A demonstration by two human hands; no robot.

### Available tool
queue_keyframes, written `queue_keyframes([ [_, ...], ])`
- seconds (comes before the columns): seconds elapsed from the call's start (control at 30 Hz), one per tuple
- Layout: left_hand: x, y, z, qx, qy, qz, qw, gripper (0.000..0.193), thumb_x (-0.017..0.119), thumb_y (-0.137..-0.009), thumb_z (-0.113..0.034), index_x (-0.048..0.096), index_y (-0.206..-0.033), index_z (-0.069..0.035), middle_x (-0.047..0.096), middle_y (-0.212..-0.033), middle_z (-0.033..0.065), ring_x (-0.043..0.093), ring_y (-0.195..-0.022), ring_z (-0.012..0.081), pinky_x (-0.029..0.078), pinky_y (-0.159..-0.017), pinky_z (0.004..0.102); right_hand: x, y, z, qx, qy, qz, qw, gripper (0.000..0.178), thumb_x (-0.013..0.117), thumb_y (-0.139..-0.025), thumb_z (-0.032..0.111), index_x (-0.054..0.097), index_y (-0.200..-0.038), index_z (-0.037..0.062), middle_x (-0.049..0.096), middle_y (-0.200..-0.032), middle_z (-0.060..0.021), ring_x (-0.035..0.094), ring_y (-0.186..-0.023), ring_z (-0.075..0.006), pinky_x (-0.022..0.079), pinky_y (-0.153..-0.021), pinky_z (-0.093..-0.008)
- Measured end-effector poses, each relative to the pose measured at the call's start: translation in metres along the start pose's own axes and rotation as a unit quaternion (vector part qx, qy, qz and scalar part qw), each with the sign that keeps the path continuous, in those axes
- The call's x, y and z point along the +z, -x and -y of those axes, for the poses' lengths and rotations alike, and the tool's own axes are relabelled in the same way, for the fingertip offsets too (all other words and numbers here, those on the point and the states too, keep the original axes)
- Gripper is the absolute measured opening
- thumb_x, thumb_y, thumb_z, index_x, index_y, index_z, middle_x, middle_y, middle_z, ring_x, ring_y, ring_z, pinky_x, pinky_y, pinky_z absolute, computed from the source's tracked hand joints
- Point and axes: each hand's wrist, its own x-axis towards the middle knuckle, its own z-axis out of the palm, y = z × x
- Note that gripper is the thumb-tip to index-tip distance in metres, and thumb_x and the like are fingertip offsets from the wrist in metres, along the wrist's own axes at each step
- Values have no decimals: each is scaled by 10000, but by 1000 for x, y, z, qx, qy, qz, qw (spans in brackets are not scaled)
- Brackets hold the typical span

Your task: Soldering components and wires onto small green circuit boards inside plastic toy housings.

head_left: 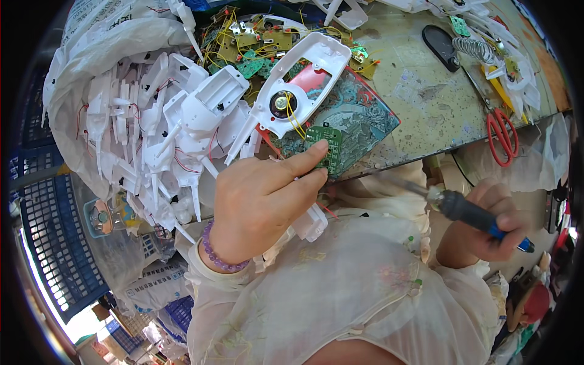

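Close in, a bracelet of purple beads [222,252] circles the wrist of the left hand [261,194], and a white plastic piece [311,224] shows just below that hand. Over to the right, the right hand [500,210] has its fingers wrapped around the handle of a dark and blue tool [465,210], whose metal end is blurred and points toward the table edge. The left index finger rests on a green circuit board [331,137] at the table's near edge; whether the left fingers grip the board or only press it, I cannot tell. The board lies on a picture-covered flat item [368,121]. Beyond it sits a white casing [301,97] with a round speaker [281,104], yellow wires [294,120] running toward the board. White casings [201,109] crowd the left side. Red-handled scissors [502,137] lie right on the table [395,91]; farther off, metal parts with yellow wires [255,45] are heaped.
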Motion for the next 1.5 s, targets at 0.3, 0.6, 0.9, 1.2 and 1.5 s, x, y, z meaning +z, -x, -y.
queue_keyframes([
  [0.3,0,0,1,2,15,5,1000,174,677,-677,-99,658,-848,-73,683,-1058,61,573,-546,150,417,-475,285,17,8,-7,22,-16,36,999,322,442,-963,330,476,-849,31,436,-533,-35,378,-408,-140,294,-386,-290],
  [0.6,5,1,9,71,-23,-4,997,187,636,-671,-107,645,-856,-75,673,-1086,54,552,-540,128,408,-468,260,22,7,-2,132,-46,-22,990,318,315,-1012,323,483,-872,92,455,-557,16,370,-429,-71,298,-435,-236],
  [0.9,4,-2,12,108,-47,-13,993,227,627,-656,-110,639,-879,-69,672,-1083,59,553,-547,124,412,-472,248,24,11,-3,145,-27,-28,989,314,338,-1005,342,477,-860,101,435,-541,29,359,-432,-67,284,-429,-234],
  [1.2,10,1,15,111,-21,-23,993,235,618,-671,-120,641,-901,-73,673,-1081,60,559,-549,130,422,-469,250,23,12,-3,160,-27,-23,986,305,347,-1001,347,481,-864,109,438,-549,35,353,-429,-67,281,-430,-232],
  [1.5,3,-1,15,115,-42,4,992,251,612,-679,-124,647,-922,-77,672,-1086,58,562,-554,130,418,-467,249,19,9,-1,174,-44,-24,983,316,408,-988,371,473,-876,82,452,-596,-14,374,-437,-101,292,-426,-255],
])
